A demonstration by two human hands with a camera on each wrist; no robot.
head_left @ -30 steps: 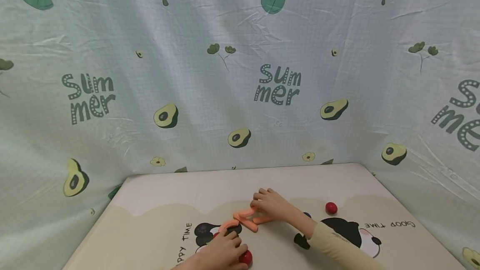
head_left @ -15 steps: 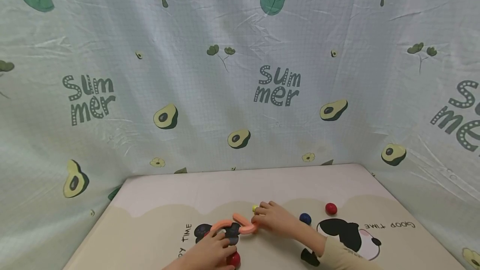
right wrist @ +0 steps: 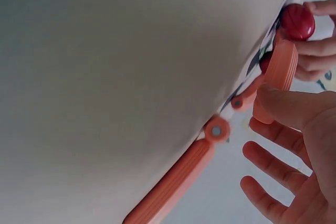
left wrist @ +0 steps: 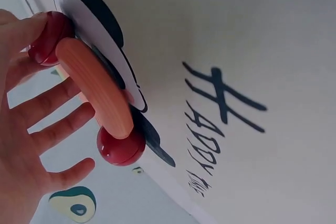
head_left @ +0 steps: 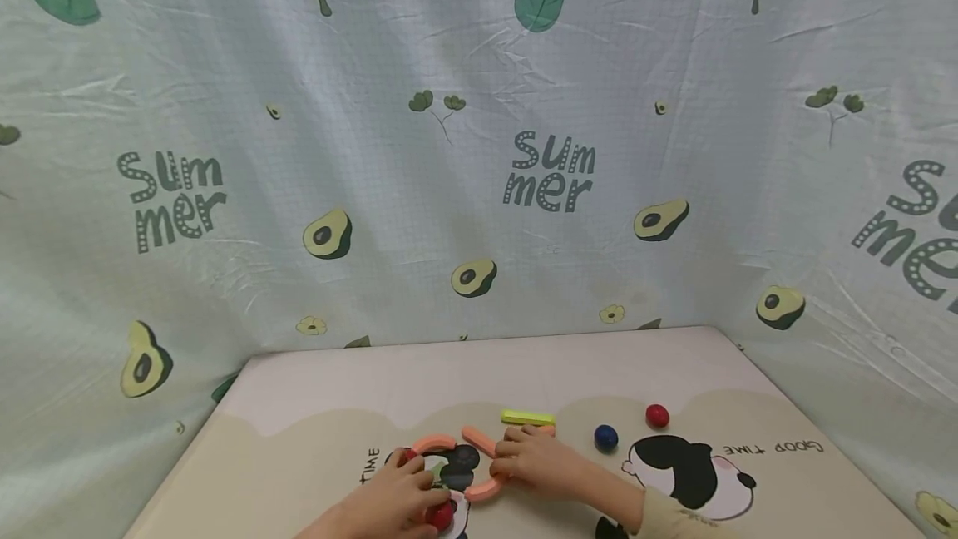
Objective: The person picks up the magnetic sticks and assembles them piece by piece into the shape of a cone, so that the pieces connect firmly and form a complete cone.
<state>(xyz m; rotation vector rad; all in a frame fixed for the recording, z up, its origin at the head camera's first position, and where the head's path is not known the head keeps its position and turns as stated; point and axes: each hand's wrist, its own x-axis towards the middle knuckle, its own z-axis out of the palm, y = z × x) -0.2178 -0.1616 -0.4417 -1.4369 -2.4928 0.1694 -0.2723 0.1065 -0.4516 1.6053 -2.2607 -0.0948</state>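
Note:
In the left wrist view the thumb and a finger of my left hand (head_left: 395,499) grip a red ball (left wrist: 55,29). A curved orange rod (left wrist: 100,90) runs from that ball to a second red ball (left wrist: 122,149), in front of the other fingers, which are spread. My right hand (head_left: 537,464) pinches another curved, ridged orange rod (right wrist: 282,64) between thumb and forefinger; its far end points toward the ball in the left hand. More orange rods (right wrist: 178,184) lie beyond the right hand, a round grey spot showing on the end of one.
Behind the right hand lies a yellow rod (head_left: 528,417). A blue ball (head_left: 606,438) and a loose red ball (head_left: 657,416) sit to its right. The printed tabletop (head_left: 479,373) ends at a hanging patterned curtain (head_left: 404,273).
My left hand has moved left and slightly nearer with its red ball. The right hand has come nearer with an orange rod, uncovering the yellow rod and blue ball.

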